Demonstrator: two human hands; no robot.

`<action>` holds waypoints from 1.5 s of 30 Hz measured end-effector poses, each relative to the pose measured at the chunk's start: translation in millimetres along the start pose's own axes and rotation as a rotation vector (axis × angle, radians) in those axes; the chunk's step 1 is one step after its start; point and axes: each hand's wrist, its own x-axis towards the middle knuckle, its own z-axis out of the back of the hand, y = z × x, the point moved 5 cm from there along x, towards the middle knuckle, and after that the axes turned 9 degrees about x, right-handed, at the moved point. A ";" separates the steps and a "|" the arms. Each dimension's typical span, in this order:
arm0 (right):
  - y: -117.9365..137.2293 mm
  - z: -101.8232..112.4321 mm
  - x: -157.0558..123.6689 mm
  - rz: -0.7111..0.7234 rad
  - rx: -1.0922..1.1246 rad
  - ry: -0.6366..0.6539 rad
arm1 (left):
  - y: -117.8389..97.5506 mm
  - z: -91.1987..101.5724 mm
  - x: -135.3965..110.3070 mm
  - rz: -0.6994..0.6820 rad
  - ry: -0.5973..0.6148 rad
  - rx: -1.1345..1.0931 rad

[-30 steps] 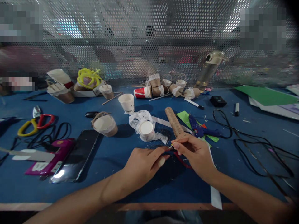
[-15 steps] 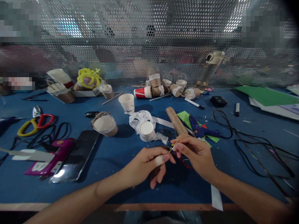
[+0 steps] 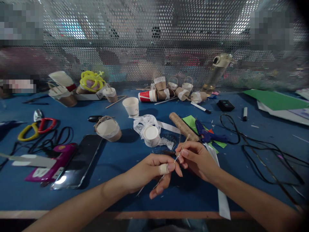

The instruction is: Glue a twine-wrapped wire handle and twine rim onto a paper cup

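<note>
My left hand (image 3: pixel 152 172) and my right hand (image 3: pixel 196 158) meet just above the blue table (image 3: pixel 120 167), near its front edge. Both pinch a thin strand of jute twine (image 3: pixel 177 157) that runs up to a twine spool (image 3: pixel 183 126) lying just beyond my right hand. A loose end of the strand hangs below my left fingers. My left thumb wears a pale bandage. A white upturned paper cup (image 3: pixel 151 135) wrapped in lace ribbon stands a little beyond my left hand.
A blue glue gun (image 3: pixel 207 133) lies right of the spool, with black cables (image 3: pixel 260 154) trailing right. Two phones (image 3: pixel 79 159) and scissors (image 3: pixel 36 127) lie left. Several decorated cups (image 3: pixel 169 90) line the perforated metal screen (image 3: pixel 154 48). Green paper (image 3: pixel 275 98) lies far right.
The spool has left my right hand and now lies on the table. My left hand lifted and now pinches the strand with the right hand; a loose end trails below.
</note>
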 end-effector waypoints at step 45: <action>9.6 9.0 -5.6 0.181 -0.217 -0.170 | -4.6 8.8 -3.2 -0.182 -0.381 1.010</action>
